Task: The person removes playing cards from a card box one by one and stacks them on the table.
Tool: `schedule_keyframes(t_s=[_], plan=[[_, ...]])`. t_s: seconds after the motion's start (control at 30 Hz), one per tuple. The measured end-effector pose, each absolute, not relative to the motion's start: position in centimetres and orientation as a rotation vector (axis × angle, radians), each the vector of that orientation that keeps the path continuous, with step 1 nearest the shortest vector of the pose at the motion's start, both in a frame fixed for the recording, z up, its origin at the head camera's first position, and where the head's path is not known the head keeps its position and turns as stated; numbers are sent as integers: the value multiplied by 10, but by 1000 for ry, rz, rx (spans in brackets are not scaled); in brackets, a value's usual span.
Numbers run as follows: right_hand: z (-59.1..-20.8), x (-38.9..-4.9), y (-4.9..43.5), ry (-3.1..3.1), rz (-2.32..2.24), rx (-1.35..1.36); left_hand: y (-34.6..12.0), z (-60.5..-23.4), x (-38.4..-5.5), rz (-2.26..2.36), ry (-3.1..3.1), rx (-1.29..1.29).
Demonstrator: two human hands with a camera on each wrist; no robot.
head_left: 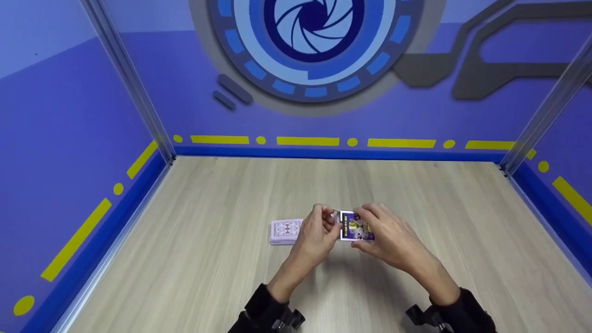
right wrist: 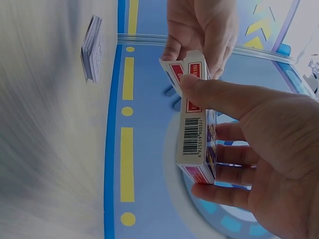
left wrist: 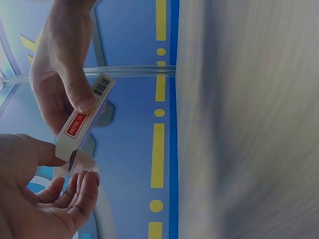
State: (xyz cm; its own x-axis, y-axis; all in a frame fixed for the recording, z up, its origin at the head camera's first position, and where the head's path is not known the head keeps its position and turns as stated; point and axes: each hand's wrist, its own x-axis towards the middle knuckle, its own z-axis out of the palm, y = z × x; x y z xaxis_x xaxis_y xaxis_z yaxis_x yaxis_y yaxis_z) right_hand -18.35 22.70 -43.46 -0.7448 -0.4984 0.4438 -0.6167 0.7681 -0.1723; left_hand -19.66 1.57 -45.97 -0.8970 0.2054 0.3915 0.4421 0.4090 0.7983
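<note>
A small playing-card box [head_left: 355, 226] with a purple picture face is held above the table. My right hand [head_left: 393, 233] grips it by its long edges, thumb along the barcode side [right wrist: 191, 137] in the right wrist view. At the box's left end, a flap [right wrist: 173, 74] stands out from the body. My left hand [head_left: 317, 231] is at this end, its thumb against the box and its other fingers curled near the flap. The inside of the box is hidden. A deck of playing cards [head_left: 286, 231] lies on the table, partly behind my left hand.
The wooden table [head_left: 212, 199] is bounded by a blue back wall [head_left: 296, 125] and side walls with yellow markings. Metal posts [head_left: 134, 78] stand at the back corners. The card deck [right wrist: 92, 50] also shows in the right wrist view.
</note>
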Motion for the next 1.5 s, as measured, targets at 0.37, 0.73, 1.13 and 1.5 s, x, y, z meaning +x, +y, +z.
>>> schedule_keyframes(t_s=[0.37,0.73,1.13,1.5], plan=[[-434,-186,228,-2569,421,858,13,-453,-196,-1632,-2454,-447],[-433,-185,230,-2612,458,814,8,-447,-196,-1637,-2431,-493],[-432,-185,229,-2620,466,805,-4,-431,-195,-1634,-2432,-393],[-433,-187,230,-2630,463,795,-19,-419,-195,-1351,-2683,-500]])
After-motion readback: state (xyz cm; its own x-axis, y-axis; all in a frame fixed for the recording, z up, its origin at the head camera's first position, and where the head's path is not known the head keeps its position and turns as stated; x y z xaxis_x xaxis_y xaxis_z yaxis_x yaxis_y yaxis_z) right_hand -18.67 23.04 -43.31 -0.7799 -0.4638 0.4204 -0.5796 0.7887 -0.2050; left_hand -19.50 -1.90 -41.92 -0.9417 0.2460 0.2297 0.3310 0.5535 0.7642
